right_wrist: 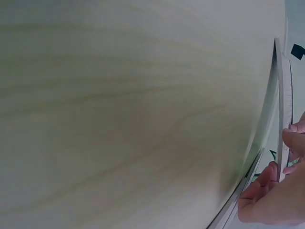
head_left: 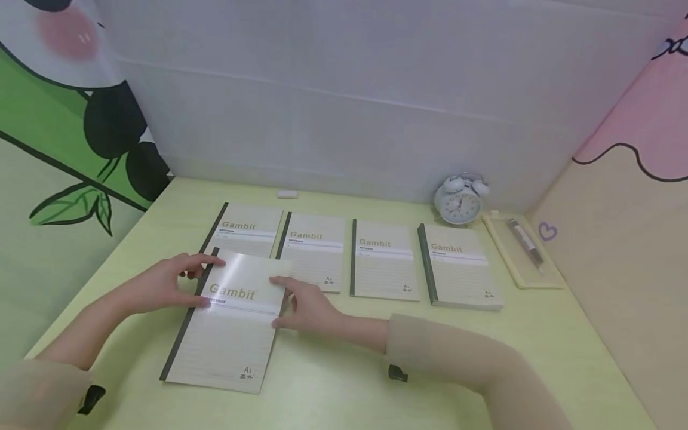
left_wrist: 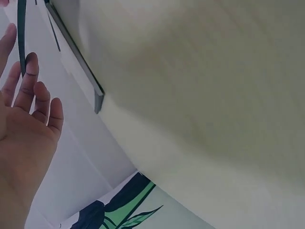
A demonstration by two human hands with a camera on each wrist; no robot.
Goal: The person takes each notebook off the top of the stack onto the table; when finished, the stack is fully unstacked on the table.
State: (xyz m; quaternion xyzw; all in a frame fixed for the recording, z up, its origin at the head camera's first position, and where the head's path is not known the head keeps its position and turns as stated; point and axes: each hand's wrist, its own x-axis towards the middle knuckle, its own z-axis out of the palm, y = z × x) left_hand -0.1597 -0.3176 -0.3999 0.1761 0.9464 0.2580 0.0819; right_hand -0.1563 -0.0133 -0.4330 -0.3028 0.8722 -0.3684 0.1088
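Note:
A cream notebook (head_left: 226, 334) with a dark spine and gold "Gambit" lettering is held between both hands, tilted and raised off the table. My left hand (head_left: 156, 283) pinches its spine side near the upper part, thumb on the cover. The right hand (head_left: 312, 307) grips the opposite edge, thumb and index finger on the cover. In the left wrist view the spine (left_wrist: 21, 36) shows between the fingers. From the right wrist, the notebook's edge (right_wrist: 281, 95) stands above the table. Behind it lies another notebook (head_left: 247, 227), partly covered in the head view.
Two more single notebooks (head_left: 317, 248) (head_left: 383, 257) lie in the row, and a thicker notebook stack (head_left: 462, 263) ends it at right. Behind are a white eraser (head_left: 287, 194) and a white alarm clock (head_left: 459, 200). A zip pouch (head_left: 518, 283) with a pen (head_left: 527, 243) lies far right.

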